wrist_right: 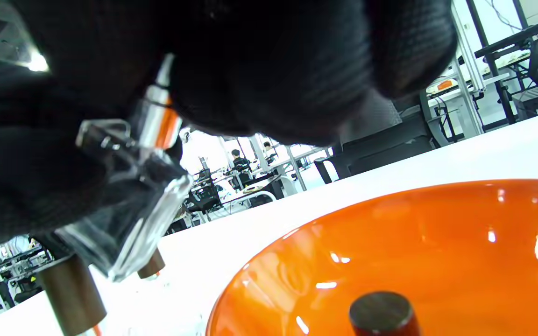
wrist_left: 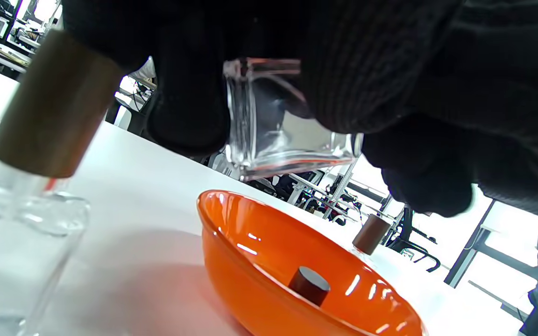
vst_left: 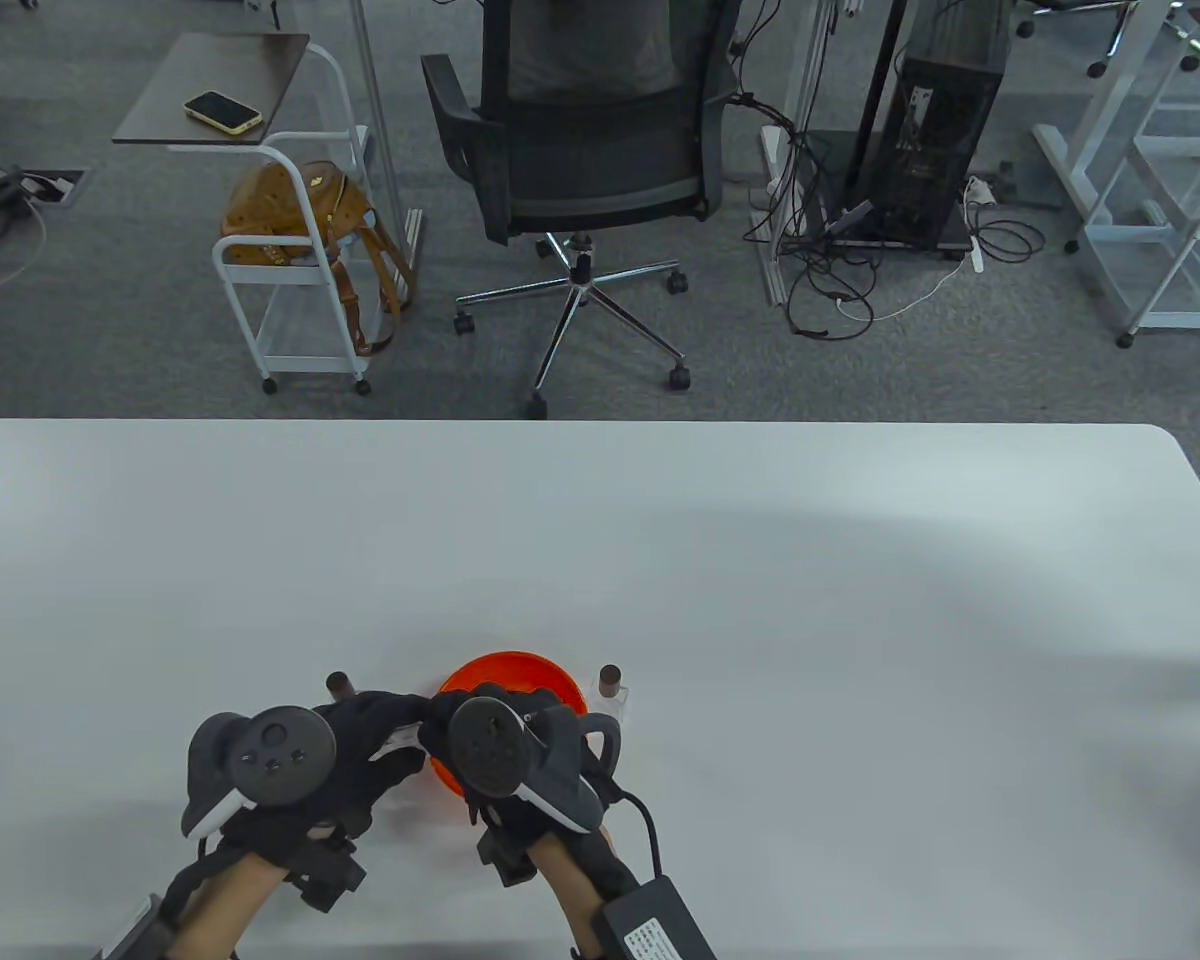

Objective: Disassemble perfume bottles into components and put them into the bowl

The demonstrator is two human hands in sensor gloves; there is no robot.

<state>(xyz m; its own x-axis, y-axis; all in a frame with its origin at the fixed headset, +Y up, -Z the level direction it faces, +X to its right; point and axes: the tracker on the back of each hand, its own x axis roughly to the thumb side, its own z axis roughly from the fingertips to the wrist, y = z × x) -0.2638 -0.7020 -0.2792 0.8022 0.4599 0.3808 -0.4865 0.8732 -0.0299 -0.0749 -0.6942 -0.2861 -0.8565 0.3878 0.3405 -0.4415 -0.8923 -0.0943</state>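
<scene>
Left grip [wrist_left: 194, 93]: holding the glass bottle [wrist_left: 278, 126].
Right grip [wrist_right: 250, 70]: pinching its sprayer [wrist_right: 157, 116].
Wrist views only: cap [wrist_left: 309, 284] lying in bowl [wrist_left: 231, 233].

Wide bare table [vst_left: 760, 560] beyond and right of the orange bowl [vst_left: 550, 675]. Capped bottle [vst_left: 612, 692] just right of the bowl, another capped bottle [vst_left: 339, 685] left, flanking the approach.

Bowl [vst_left: 550, 680] half hidden beneath right hand [vst_left: 520, 745]
</scene>
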